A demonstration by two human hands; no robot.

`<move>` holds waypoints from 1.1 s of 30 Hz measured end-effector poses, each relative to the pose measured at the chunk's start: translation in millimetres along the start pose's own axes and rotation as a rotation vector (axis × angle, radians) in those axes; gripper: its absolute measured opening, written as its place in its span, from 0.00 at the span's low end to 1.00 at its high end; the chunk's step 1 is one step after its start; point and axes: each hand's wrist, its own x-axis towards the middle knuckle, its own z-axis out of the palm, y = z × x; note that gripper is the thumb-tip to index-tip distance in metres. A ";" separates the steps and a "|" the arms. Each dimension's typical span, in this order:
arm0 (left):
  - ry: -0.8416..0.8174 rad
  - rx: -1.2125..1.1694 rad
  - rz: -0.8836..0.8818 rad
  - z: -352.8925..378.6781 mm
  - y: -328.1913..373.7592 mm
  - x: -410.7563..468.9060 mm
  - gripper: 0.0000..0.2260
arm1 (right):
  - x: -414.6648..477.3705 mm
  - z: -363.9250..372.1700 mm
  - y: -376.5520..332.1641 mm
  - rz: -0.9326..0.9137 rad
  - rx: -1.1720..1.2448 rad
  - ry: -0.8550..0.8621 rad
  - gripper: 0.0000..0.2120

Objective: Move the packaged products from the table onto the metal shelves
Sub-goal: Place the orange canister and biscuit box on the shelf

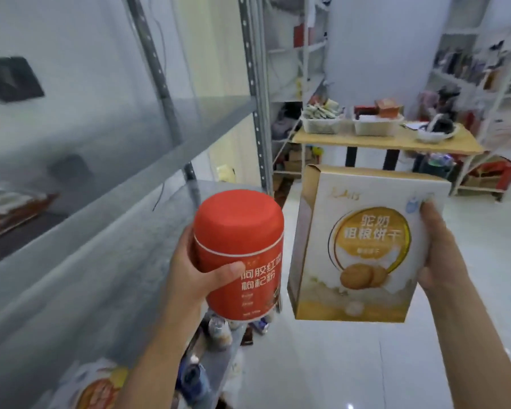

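Left hand [195,278] grips a round red canister [242,255]; right hand [440,249] holds a glossy cardboard box [363,246].

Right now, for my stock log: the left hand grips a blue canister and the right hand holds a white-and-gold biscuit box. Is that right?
Not quite. The canister gripped by the left hand is red, not blue, as the head view shows. The right hand does hold the white-and-gold biscuit box.
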 end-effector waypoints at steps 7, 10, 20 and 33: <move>0.239 -0.012 0.107 -0.9 36.4 -14.7 0.51 | 84.0 66.7 -11.7 0.045 0.032 -0.356 0.19; 0.309 -0.027 0.149 9.2 55.0 -16.9 0.50 | 114.6 87.1 -19.1 0.044 0.022 -0.490 0.33; 0.376 0.090 0.239 9.3 147.4 -3.9 0.43 | 161.5 188.3 -60.7 -0.030 0.103 -0.884 0.28; 0.549 0.256 0.111 -94.8 204.2 82.0 0.49 | 204.7 340.4 -79.8 -0.078 0.197 -0.962 0.27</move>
